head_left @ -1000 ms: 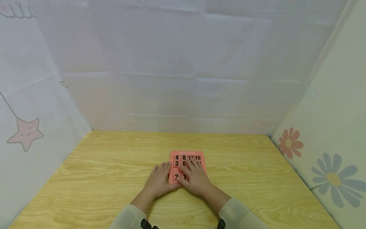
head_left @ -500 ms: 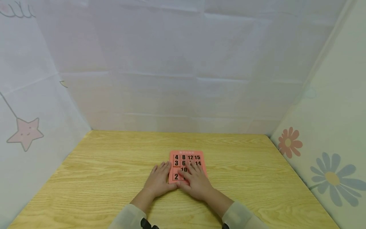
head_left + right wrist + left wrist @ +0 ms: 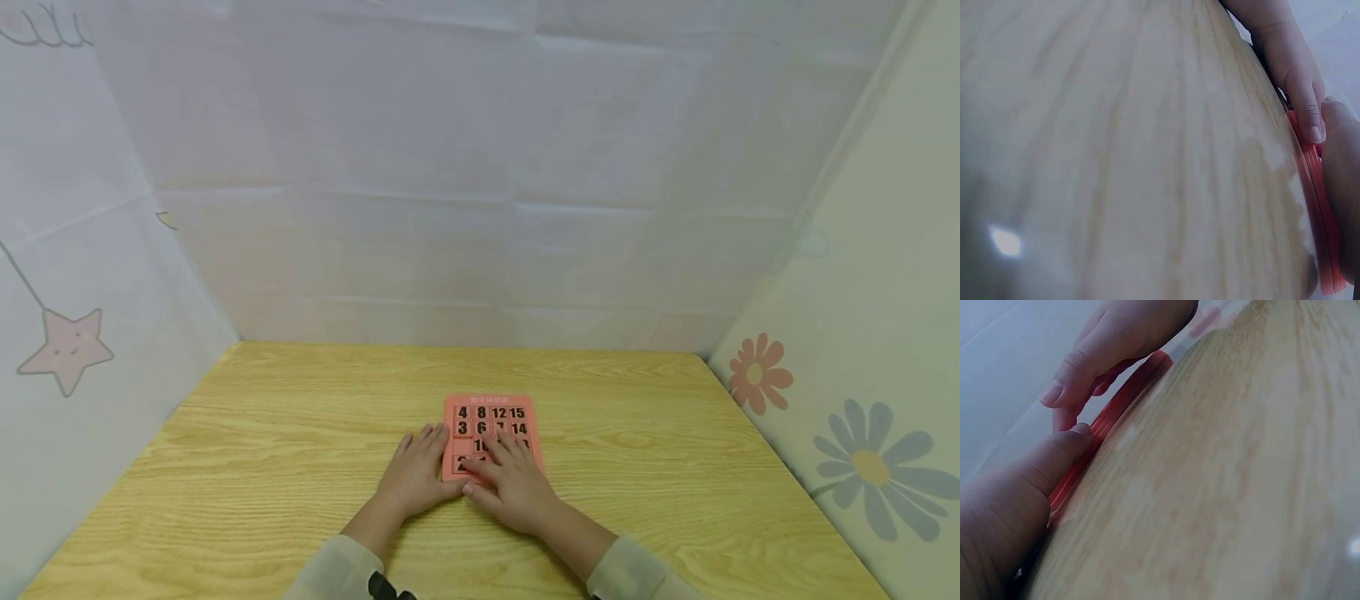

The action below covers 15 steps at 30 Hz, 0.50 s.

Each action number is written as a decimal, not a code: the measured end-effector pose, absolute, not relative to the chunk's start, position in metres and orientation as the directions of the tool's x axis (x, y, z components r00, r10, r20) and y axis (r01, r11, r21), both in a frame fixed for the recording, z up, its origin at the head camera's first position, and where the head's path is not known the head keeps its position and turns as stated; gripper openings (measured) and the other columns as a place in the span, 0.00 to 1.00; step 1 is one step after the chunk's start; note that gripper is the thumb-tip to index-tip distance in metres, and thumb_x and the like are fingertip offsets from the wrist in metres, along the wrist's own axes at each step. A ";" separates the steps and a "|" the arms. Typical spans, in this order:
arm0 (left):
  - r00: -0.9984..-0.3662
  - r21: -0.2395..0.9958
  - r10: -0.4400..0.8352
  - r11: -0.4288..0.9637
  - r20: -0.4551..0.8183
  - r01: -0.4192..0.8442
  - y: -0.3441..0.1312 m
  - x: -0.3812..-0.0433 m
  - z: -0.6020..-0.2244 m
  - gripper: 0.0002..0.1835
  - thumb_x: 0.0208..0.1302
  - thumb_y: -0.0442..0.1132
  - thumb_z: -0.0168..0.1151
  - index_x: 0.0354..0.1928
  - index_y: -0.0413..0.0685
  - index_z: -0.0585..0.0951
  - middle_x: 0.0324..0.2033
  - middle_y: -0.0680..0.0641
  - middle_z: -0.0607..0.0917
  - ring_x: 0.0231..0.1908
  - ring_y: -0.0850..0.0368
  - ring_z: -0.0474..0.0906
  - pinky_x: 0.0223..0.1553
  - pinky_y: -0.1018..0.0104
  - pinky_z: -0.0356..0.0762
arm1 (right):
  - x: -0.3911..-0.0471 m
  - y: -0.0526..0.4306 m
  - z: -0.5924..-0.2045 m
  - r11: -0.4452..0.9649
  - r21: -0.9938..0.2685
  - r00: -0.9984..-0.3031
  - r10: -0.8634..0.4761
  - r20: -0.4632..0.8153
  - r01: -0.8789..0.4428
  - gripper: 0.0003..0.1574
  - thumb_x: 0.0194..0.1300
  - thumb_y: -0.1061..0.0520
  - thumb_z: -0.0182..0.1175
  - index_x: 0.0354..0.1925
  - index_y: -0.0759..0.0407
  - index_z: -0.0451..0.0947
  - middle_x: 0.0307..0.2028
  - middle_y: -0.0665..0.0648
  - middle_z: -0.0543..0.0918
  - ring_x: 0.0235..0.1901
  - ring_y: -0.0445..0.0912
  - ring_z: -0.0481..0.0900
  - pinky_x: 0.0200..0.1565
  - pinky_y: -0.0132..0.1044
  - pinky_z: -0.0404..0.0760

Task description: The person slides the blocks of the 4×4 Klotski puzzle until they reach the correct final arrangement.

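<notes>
A pink sliding number puzzle with black-numbered tiles lies flat on the table in the head view. My left hand holds its near left corner, fingers along the left side and thumb at the near edge. The left thumb rests against the red edge in the left wrist view. My right hand lies over the lower right of the puzzle, fingers spread onto the tiles, one fingertip at the 2 tile. A gap without a tile shows at the left of the third row. The right hand hides several lower tiles.
The wood-grain table is enclosed by pale cloth walls at the back and sides. A printed star marks the left wall, and printed flowers the right one.
My right hand has drawn back slightly toward me, uncovering the 12, 15 and 14 tiles. One of its fingers now lies over the 2 tile. The left hand stays still.
</notes>
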<state>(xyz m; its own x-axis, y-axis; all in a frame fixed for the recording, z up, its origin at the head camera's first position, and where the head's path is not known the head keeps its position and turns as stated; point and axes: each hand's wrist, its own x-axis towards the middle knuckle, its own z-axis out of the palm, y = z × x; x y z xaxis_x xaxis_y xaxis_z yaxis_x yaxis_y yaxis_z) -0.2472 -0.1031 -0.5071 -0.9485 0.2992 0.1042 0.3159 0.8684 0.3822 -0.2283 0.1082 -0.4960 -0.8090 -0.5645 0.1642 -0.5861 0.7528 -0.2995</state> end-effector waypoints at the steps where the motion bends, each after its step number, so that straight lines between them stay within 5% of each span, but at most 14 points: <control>1: -0.949 0.382 0.298 0.869 0.103 0.315 -0.103 -0.247 -0.507 0.56 0.54 0.73 0.60 0.74 0.39 0.61 0.73 0.41 0.64 0.75 0.42 0.55 0.76 0.42 0.48 | -0.228 0.108 -0.496 0.753 -0.300 -0.809 -0.565 0.162 -0.586 0.34 0.73 0.29 0.39 0.64 0.40 0.74 0.75 0.60 0.60 0.77 0.59 0.48 0.74 0.62 0.50; 15: -0.947 0.387 0.300 0.865 0.110 0.319 -0.103 -0.246 -0.506 0.57 0.52 0.74 0.60 0.73 0.39 0.61 0.73 0.41 0.64 0.74 0.42 0.55 0.76 0.42 0.48 | -0.232 0.107 -0.496 0.774 -0.294 -0.826 -0.547 0.135 -0.560 0.33 0.72 0.29 0.39 0.65 0.37 0.73 0.75 0.58 0.59 0.77 0.60 0.48 0.74 0.63 0.51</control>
